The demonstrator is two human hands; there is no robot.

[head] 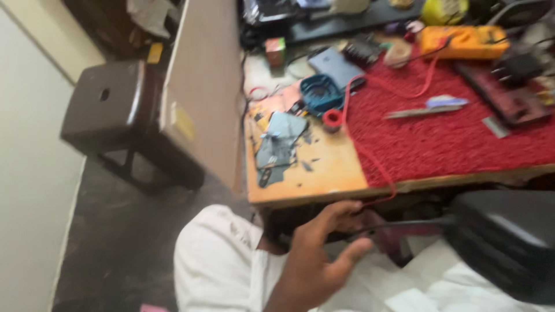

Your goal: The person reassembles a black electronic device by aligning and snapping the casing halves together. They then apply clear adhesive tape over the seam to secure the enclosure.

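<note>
Your left hand (324,254) hangs low over your white-clad lap, fingers spread and holding nothing, just below the worktop (324,179) edge. A thin black cable (399,224) runs past its fingertips toward a black case (509,242) at the right; whether they touch is blurred. Your right hand is out of sight. Farther off lie a red cord (370,156), a red mat (451,138), a blue fan (319,94) and a yellow meter (462,41).

Left hand (324,248) low in view, blurred, forearm rising from bottom edge. Palm faces right, fingers (341,211) loosely spread and slightly curled, thumb (352,251) pointing right. Hand open, gripping nothing. Right hand out of view.
</note>
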